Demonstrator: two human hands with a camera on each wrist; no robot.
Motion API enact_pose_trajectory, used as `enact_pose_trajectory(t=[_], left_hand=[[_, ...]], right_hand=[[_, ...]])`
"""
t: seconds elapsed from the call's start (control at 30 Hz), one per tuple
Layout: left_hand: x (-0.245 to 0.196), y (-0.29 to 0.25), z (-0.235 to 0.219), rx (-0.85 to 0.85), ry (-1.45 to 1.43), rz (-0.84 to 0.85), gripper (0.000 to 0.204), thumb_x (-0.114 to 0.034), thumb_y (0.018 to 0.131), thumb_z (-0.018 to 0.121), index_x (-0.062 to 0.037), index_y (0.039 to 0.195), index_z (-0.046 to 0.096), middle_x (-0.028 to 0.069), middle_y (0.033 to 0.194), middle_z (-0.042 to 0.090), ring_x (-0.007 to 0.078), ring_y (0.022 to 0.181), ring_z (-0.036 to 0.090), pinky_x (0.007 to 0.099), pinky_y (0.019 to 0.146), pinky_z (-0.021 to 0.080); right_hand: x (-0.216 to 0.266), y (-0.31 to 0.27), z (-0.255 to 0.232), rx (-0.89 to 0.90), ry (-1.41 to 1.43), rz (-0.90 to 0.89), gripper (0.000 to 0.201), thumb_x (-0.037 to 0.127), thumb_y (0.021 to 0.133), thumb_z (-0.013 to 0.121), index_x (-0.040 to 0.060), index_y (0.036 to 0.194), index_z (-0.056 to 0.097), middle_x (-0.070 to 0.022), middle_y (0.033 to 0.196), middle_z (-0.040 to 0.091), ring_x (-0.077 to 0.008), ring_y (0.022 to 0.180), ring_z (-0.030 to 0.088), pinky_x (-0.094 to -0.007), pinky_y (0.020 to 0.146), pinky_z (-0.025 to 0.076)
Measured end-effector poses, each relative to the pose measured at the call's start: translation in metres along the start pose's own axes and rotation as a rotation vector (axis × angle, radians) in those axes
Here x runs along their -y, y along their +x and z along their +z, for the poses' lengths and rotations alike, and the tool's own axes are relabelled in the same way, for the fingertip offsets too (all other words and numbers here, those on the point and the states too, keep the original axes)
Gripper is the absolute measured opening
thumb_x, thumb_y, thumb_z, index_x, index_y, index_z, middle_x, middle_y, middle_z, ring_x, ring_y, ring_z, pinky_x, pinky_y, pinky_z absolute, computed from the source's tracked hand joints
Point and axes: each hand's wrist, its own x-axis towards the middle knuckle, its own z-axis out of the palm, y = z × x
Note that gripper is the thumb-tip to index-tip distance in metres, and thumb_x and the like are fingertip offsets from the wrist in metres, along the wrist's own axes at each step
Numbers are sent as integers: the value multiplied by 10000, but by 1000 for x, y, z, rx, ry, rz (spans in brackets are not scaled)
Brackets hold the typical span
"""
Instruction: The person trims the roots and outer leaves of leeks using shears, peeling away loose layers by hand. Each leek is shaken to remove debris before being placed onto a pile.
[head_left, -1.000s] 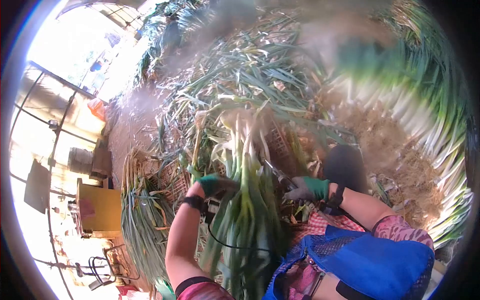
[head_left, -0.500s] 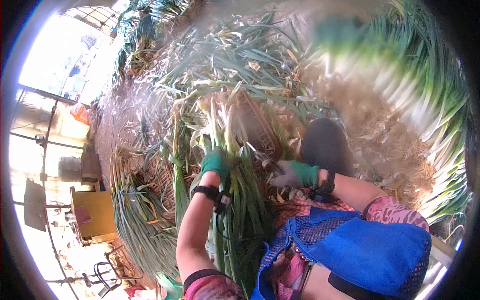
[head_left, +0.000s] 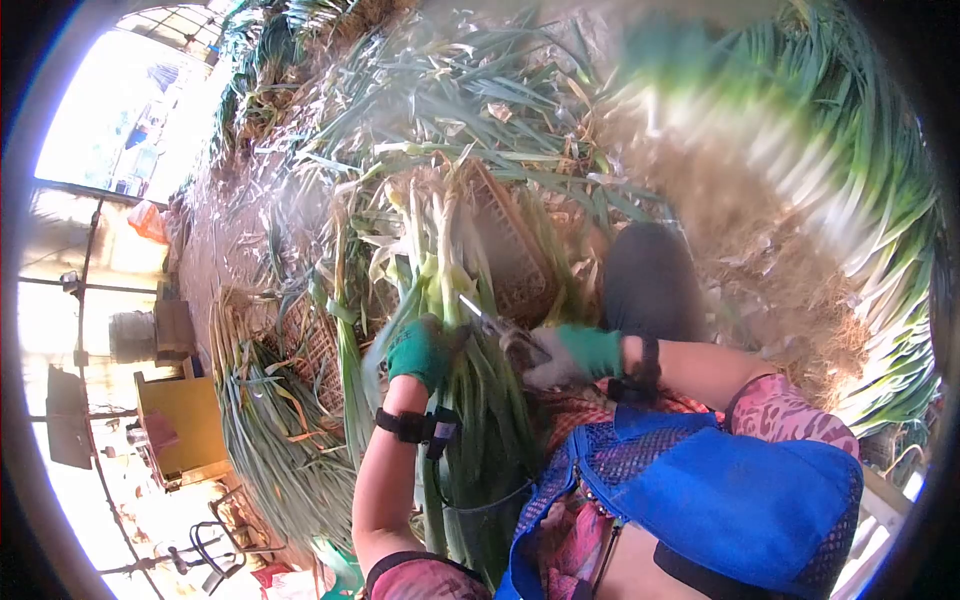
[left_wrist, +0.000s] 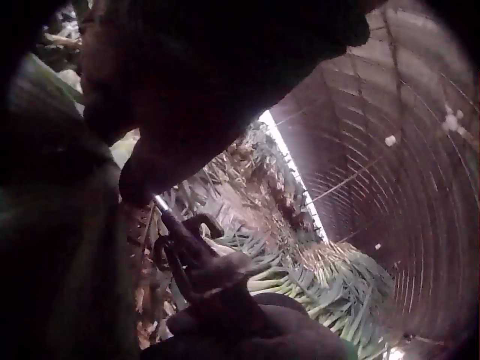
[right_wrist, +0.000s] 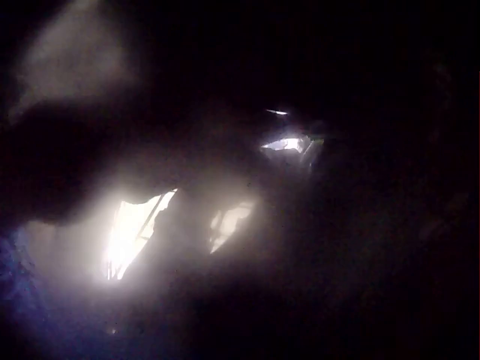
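A bunch of long green onions point(head_left: 485, 420) lies in front of the body, white root ends point(head_left: 428, 215) pointing away and leaves toward the lap. My gloved left hand point(head_left: 418, 352) grips stalks near the middle of this bunch. In my gloved right hand point(head_left: 572, 356) is an air blow gun point(head_left: 518, 345), its thin metal nozzle slanting toward the stalks beside the left hand. The left wrist view shows the blow gun point(left_wrist: 196, 251) close below the dark left glove point(left_wrist: 202, 82). The right wrist view is mostly dark, with only bright patches.
A brown plastic crate point(head_left: 505, 245) stands beyond the bunch. To the left lies another pile of green onions point(head_left: 280, 430), near a yellow box point(head_left: 180, 425). Loose leaves point(head_left: 470, 90) litter the ground ahead. A long row of green onions point(head_left: 870, 230) curves along the right. A blue cap point(head_left: 720, 490) is in front.
My left hand has shifted over the bunch and settled on the stalks. The blow gun's nozzle has come closer to the left hand. The head view has turned slightly.
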Motion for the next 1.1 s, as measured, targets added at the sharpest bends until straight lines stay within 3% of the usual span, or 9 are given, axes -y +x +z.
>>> enact_pose_trajectory(t=[0.07,0.23,0.37,0.57,0.7,0.8,0.97,1.03,1.1], left_hand=[[1,9,-2,111,-76,13,625,-623,819,618,-6,817,719,251,808,678,415,793,669,494,702,512],[5,24,7,172,-112,17,606,-612,789,659,-11,816,732,233,808,690,393,799,685,476,730,517],[-10,23,8,212,-75,-16,598,-611,780,671,-22,863,738,224,857,701,380,840,691,462,762,521],[-11,21,21,192,-119,-61,603,-619,777,674,-35,912,738,233,927,701,381,890,688,466,801,520],[-12,21,18,193,-120,-35,599,-616,787,667,-34,910,738,239,929,698,384,891,686,471,800,519],[-18,18,13,223,-112,-25,591,-607,801,655,-33,912,739,242,913,697,386,879,686,469,800,519],[-7,19,21,192,-174,9,568,-596,818,638,-45,904,745,231,876,700,382,861,689,464,794,520],[-6,16,15,214,-229,1,557,-592,822,637,-51,897,746,227,865,701,381,854,691,462,790,520],[4,20,26,181,-289,8,561,-578,807,671,-28,886,747,186,802,710,319,766,698,421,738,523]], right_hand=[[0,3,-2,-39,17,33,432,385,828,684,-7,969,571,-115,816,626,-214,761,616,-379,685,490],[-5,5,1,-151,-82,-95,451,405,824,689,-12,947,570,-107,763,636,-204,679,631,-360,601,499],[-11,46,-22,-185,-80,5,511,441,803,700,-22,993,595,-114,814,663,-204,668,637,-353,609,497],[-17,100,-50,-240,26,32,568,496,741,685,-54,885,698,-178,729,682,-229,684,662,-394,670,510],[-8,80,-37,-383,-117,-127,525,467,731,683,-53,800,698,-179,644,622,-242,618,633,-406,612,483],[-26,118,-53,-297,-111,-75,532,470,739,674,-58,804,695,-174,618,601,-237,611,615,-400,608,470],[-42,181,-79,-373,-254,-162,627,531,725,669,-69,902,701,-226,713,653,-295,691,656,-413,671,492],[-104,248,-90,-364,-331,-297,642,534,728,660,-76,924,696,-232,736,666,-310,719,667,-416,691,499],[-99,240,-90,-352,-231,-220,605,521,726,668,-66,865,701,-211,726,665,-294,730,671,-411,690,501]])
